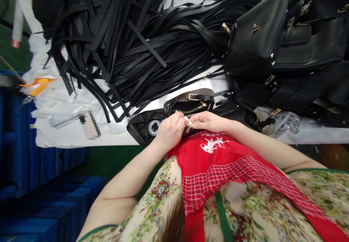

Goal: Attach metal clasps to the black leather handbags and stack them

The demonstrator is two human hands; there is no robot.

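My left hand [170,129] and my right hand [208,121] meet just in front of my red apron. Between their fingertips is a small shiny metal fitting [189,123], pinched from both sides; its exact kind is too small to make out. Right behind my fingers lies a small black handbag [188,106] with a gold zip and a strap with a gold buckle [193,97]. My hands hide its near side. By my left hand, a clear roll of tape or film [154,128] rests on black material [141,124].
A heap of long black straps [163,45] covers the back of the white table. Black bags [256,35] with gold hardware are piled at the right. Towards the left lie a phone [89,125] and an orange-handled tool [43,85]. Blue crates [54,209] stand below.
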